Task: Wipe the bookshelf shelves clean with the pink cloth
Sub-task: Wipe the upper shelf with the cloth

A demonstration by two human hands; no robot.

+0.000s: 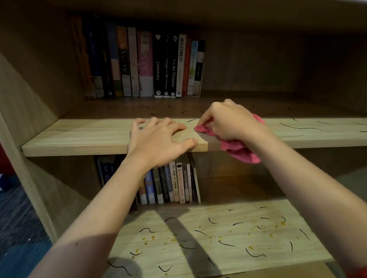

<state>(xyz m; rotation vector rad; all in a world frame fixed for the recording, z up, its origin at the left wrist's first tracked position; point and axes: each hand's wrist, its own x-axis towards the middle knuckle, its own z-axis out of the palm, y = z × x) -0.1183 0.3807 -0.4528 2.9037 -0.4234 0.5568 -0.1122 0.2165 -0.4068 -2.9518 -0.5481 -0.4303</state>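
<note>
My right hand (228, 121) grips the bunched pink cloth (239, 150) and presses it on the front part of the upper shelf (77, 138) of the wooden bookshelf; part of the cloth hangs over the shelf's front edge. My left hand (158, 139) rests on that same shelf just left of the cloth, fingers spread on top and thumb against the front edge. Black squiggly marks lie on the upper shelf behind and to the right of my hands. The lower shelf (210, 241) carries black marks and yellow crumbs.
A row of upright books (144, 64) stands at the back of the upper shelf. More books (171, 182) stand at the back of the lower shelf. The bookshelf's left side panel (6, 100) is close. Dark carpet (9, 225) lies to the left.
</note>
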